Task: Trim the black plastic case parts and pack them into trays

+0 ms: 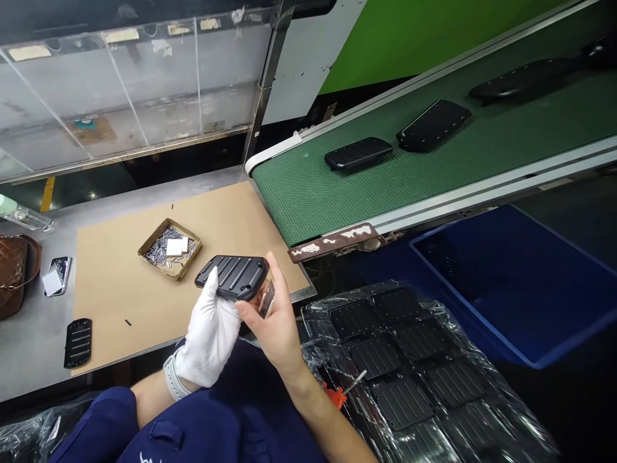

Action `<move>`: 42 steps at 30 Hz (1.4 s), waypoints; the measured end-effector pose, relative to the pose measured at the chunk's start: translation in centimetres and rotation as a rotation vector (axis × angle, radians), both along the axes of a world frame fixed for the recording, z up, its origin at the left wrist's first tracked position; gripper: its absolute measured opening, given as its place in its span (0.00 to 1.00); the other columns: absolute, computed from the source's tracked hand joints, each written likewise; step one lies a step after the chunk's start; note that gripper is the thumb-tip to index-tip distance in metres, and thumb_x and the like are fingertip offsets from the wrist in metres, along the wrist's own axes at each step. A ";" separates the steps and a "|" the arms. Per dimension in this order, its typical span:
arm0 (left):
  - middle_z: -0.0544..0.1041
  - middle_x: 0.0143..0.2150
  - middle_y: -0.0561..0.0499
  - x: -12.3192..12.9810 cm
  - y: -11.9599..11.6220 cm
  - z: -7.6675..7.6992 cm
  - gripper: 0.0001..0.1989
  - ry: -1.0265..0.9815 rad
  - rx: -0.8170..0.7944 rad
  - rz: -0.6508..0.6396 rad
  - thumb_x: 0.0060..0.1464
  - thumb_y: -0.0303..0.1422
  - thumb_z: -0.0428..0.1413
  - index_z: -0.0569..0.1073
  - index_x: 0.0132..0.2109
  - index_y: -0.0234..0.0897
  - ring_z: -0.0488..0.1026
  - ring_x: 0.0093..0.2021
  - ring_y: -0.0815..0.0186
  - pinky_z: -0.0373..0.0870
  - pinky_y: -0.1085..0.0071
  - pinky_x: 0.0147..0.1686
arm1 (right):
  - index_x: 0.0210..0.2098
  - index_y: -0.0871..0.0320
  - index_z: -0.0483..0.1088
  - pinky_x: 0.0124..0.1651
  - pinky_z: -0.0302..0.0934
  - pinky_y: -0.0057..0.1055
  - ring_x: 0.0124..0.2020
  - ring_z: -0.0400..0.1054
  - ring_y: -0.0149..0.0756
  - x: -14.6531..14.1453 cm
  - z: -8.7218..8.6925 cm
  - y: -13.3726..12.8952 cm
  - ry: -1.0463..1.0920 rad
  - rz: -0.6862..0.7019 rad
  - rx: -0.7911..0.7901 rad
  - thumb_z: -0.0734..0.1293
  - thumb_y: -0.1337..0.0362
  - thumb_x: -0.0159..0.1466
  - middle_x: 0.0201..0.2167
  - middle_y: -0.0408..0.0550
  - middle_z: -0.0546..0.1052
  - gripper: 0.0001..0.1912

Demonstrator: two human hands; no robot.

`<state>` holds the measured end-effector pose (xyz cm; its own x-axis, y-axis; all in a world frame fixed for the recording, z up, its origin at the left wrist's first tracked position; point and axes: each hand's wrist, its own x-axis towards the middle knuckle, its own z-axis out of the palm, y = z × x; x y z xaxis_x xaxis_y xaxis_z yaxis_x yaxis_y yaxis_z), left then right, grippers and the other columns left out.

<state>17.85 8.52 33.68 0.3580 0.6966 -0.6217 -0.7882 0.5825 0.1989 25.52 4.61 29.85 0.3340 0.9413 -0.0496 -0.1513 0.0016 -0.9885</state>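
Note:
A black ribbed plastic part [234, 276] is held up over the front edge of the cardboard sheet [116, 231]. My left hand [212, 331], in a white glove, grips it from below with the thumb on its ribbed face. The bare right hand [272, 315] is at the part's right end, its thumb and fingers around a small blade-like item [266, 299] that I cannot make out clearly. Behind the part, an open box [168, 273] holds many small dark strips and white blocks. Another ribbed part [78, 343] lies at the sheet's left front corner.
A green conveyor [308, 193] slopes up to the right, carrying several black parts. Plastic-wrapped trays of ribbed parts [405, 402] stand at right, beside a blue bin [535, 350]. Orange-handled tool [336, 395], phone [56, 276], brown bag [13, 273] and bottle [29, 217] are also visible.

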 end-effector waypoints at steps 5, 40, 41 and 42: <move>0.82 0.35 0.47 -0.1 0.1 0.2 0.21 0.010 -0.009 -0.031 0.67 0.33 0.38 0.72 0.53 0.29 0.80 0.40 0.65 0.71 0.69 0.52 | 0.69 0.55 0.33 0.47 0.69 0.32 0.47 0.72 0.40 -0.1 0.5 -0.3 0.089 0.040 -0.086 0.74 0.59 0.53 0.51 0.55 0.74 0.57; 0.81 0.36 0.47 -0.4 1.0 -0.4 0.18 -0.045 -0.155 -0.195 0.65 0.30 0.40 0.73 0.42 0.31 0.78 0.34 0.69 0.75 0.79 0.36 | 0.54 0.50 0.66 0.46 0.68 0.34 0.37 0.72 0.35 2.4 0.1 -0.1 0.220 0.104 0.006 0.70 0.51 0.58 0.37 0.45 0.76 0.27; 0.81 0.36 0.47 -0.4 1.0 -0.3 0.18 -0.050 -0.163 -0.200 0.65 0.30 0.39 0.73 0.43 0.31 0.78 0.34 0.70 0.74 0.80 0.36 | 0.54 0.50 0.66 0.45 0.68 0.34 0.34 0.72 0.34 2.4 0.0 -0.1 0.245 0.124 0.015 0.70 0.51 0.58 0.35 0.44 0.75 0.26; 0.81 0.36 0.47 -0.4 1.0 -0.3 0.18 -0.048 -0.163 -0.202 0.65 0.30 0.39 0.73 0.43 0.31 0.78 0.34 0.70 0.74 0.80 0.36 | 0.54 0.50 0.66 0.43 0.68 0.34 0.32 0.71 0.34 2.5 -0.1 0.0 0.263 0.142 0.026 0.69 0.50 0.58 0.32 0.43 0.75 0.26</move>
